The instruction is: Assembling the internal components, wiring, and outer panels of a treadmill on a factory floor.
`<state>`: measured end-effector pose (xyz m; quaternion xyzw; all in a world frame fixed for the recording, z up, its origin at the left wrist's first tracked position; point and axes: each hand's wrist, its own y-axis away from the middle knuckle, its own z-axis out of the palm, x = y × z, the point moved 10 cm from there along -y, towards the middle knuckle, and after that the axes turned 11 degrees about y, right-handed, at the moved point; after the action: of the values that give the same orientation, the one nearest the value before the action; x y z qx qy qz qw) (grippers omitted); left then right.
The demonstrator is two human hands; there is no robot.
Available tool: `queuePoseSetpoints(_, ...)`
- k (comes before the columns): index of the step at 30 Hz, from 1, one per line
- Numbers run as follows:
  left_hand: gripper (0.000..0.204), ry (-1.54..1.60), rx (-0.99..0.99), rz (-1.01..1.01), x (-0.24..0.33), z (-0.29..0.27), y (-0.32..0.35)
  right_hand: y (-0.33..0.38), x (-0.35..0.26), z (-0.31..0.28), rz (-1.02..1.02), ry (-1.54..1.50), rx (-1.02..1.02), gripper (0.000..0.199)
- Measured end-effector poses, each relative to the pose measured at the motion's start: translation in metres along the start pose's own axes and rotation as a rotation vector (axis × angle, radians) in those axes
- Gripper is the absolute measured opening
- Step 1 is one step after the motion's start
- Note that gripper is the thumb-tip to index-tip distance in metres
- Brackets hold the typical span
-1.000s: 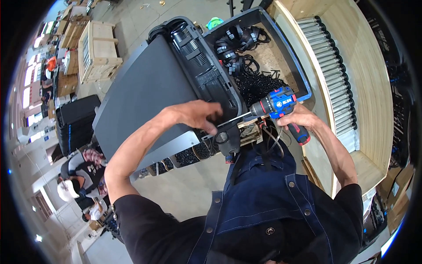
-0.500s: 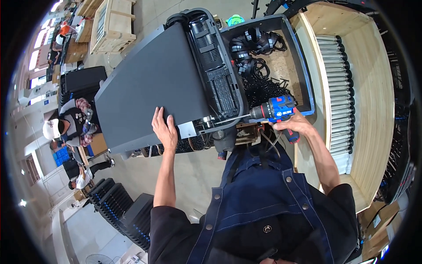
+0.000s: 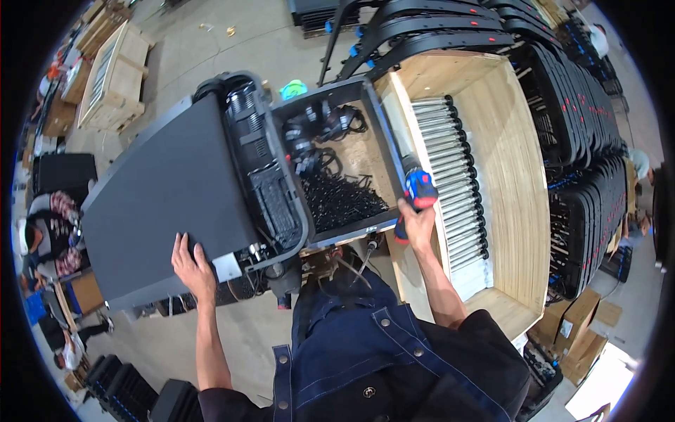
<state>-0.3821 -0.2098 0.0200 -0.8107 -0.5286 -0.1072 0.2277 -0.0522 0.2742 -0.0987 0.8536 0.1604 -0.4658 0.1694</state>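
My left hand [image 3: 193, 269] lies with its fingers spread on the black belt [image 3: 165, 190] of a treadmill, near the end of the metal roller [image 3: 256, 250]. My right hand [image 3: 420, 224] grips a blue, red and black cordless drill [image 3: 420, 188] by its handle. The drill is over the right rim of a dark bin [image 3: 394, 141], with its front end pointing away from me. Inside the bin lie many black screws [image 3: 344, 200] and several bundled black straps or cables [image 3: 302, 133]. An open motor compartment [image 3: 260, 162] shows beside the belt.
A wooden crate [image 3: 517, 204] with a row of metal rollers [image 3: 446, 183] stands to the right of the bin. Stacked black frames [image 3: 590, 169] fill the far right. Another person [image 3: 53, 228] is at the left edge. Black stacked parts [image 3: 119, 387] stand at lower left.
The drill has come away from the treadmill's near corner by the roller and moved right, turning to point away from me. My left hand stays on the belt. My view has swung right.
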Motion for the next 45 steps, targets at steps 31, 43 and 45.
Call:
queuePoseSetpoints(31,0.042,0.266,-0.200,0.359,-0.280,-0.127,-0.010,0.428,-0.109,0.313,-0.296,0.787,-1.160,0.032)
queuePoseSetpoints(43,0.043,0.259,-0.184,0.268,-0.295,-0.137,-0.032,0.333,-0.147,0.557,-0.026,0.104,-0.767,0.030)
queuePoseSetpoints(45,0.047,0.279,-0.196,0.256,-0.298,-0.134,-0.029,0.326,-0.143,0.539,0.054,-0.075,-0.773,0.030)
